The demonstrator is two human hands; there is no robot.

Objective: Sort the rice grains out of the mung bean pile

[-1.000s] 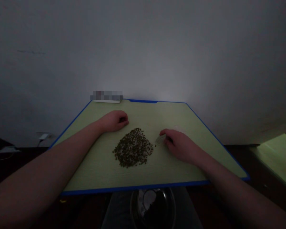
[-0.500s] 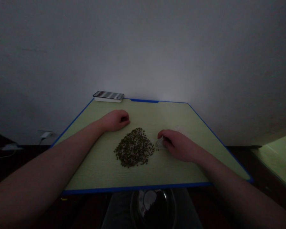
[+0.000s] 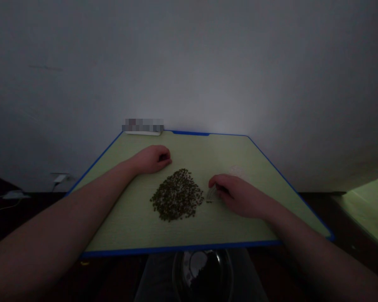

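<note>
Seeds (image 3: pixel 176 196) lie between hands (image 3: pixel 151 160) (image 3: pixel 237 195), left half-open, right gripping a clear piece (image 3: pixel 212 194); a metal bowl (image 3: pixel 187 266) holds dark contents (image 3: pixel 206 279).

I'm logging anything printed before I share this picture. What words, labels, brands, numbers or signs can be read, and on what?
None can be read.
White box at the table's far left corner: the patch above it is pixelated, unreadable.
White plug by the wall: too small and dark to tell.
Metal bowl: no lettering visible.
</note>
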